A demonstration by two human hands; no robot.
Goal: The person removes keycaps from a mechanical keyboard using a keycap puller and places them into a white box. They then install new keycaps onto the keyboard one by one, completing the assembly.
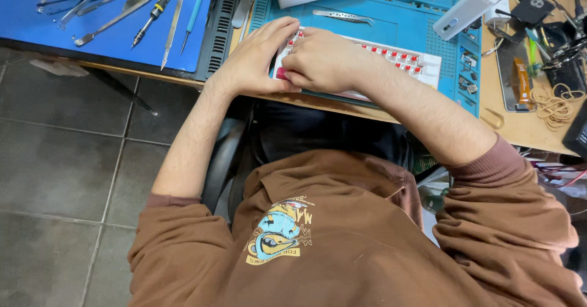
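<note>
Hands, two: left hand (254, 59) and right hand (321, 59) curl gripping one keyboard (397, 62).

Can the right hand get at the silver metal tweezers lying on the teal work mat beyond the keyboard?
Probably yes. The right hand rests on the white keyboard with red switches, and the silver metal tweezers lie flat just past it on the teal work mat, with nothing between them.
</note>
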